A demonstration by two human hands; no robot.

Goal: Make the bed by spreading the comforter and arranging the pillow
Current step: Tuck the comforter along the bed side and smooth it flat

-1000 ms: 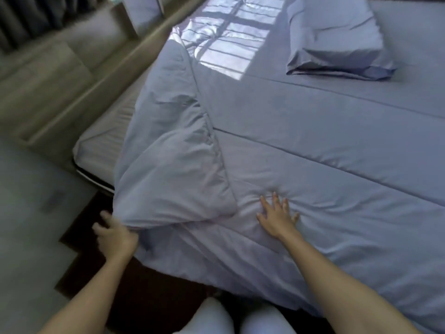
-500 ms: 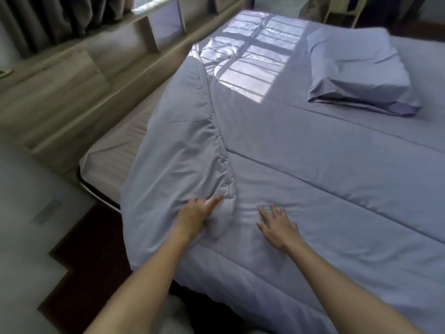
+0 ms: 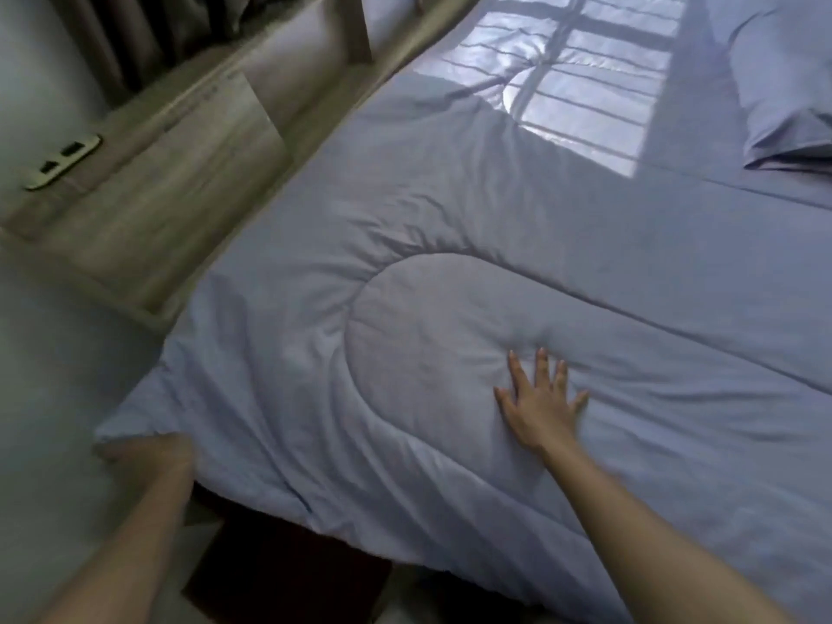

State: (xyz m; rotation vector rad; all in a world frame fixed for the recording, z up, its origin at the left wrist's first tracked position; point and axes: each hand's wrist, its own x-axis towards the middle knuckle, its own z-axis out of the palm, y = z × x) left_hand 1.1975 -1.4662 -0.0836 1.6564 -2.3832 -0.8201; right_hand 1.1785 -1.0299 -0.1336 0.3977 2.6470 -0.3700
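Now the left hand, blurred, has its grip closed on the near corner of the comforter, which spreads out beyond it. Rightward, the right hand presses it flat, grip open. Farther beyond lies the pillow.

**A bedroom in a home**

A wide bed fills most of the view. It is covered by a soft blue-grey comforter with stitched quilting lines, and a pillow in the same cloth lies at the far end. Along the bed's left side runs a low wooden ledge with panelled fronts — the sort of built-in surround made for a sleeping room. A socket plate sits on its top, and dark curtains hang behind it. A patch of sunlight, barred like a window grille, falls across the bedding. The floor beside the bed is pale and smooth.
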